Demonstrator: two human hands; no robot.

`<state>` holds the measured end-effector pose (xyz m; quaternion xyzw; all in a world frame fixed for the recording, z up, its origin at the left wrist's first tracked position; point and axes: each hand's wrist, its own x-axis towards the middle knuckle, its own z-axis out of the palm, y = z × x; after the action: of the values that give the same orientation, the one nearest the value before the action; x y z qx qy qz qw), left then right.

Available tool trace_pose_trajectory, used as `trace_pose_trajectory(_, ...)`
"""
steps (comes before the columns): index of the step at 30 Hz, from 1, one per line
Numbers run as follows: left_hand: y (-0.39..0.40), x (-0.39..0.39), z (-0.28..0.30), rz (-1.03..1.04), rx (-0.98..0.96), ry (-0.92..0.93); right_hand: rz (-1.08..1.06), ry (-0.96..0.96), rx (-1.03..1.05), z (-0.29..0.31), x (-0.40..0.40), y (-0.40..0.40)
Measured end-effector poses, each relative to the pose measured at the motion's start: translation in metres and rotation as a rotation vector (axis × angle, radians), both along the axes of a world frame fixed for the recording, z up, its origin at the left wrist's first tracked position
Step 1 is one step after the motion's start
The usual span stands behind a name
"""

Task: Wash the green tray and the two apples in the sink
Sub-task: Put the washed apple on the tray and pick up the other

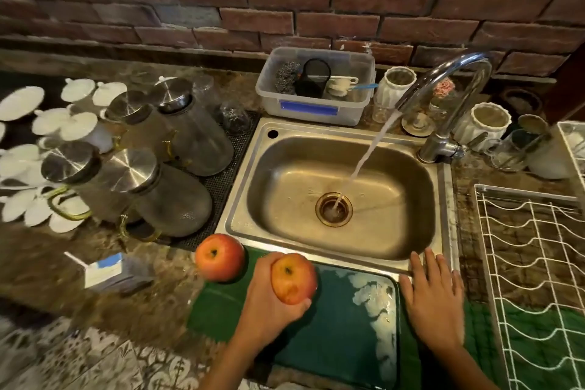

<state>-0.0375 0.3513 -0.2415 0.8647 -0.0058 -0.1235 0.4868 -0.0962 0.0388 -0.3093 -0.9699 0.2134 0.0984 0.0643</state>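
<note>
My left hand grips a red-orange apple just above the green tray, which lies on the counter in front of the sink. A second apple rests at the tray's far left corner, beside the sink's front rim. My right hand lies flat, fingers spread, at the tray's right edge, holding nothing. The tap runs; its stream falls into the drain.
Several glass jugs with steel lids stand on a dark mat left of the sink. A clear tub of scrubbers sits behind it. A white wire rack is on the right. A small blue-white box lies front left.
</note>
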Motion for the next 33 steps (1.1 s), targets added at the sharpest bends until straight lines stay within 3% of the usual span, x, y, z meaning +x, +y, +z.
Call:
trace_pose_trajectory(11, 0.020, -0.028, -0.018, -0.179, 0.061, -0.128, 0.039, -0.047, -0.035, -0.008, -0.003, -0.003)
trace_pose_trajectory(26, 0.024, -0.039, -0.017, -0.140, 0.041, -0.110, 0.031, -0.065, -0.019, -0.005, -0.001, -0.002)
trace_pose_trajectory(29, 0.036, -0.031, -0.003, 0.090, -0.018, -0.181, 0.023, -0.051, -0.023, -0.005, -0.001, -0.001)
trace_pose_trajectory(33, 0.055, 0.000, 0.007, 0.543, 0.096, -0.264, 0.026, -0.043, -0.032, -0.006, -0.001, -0.002)
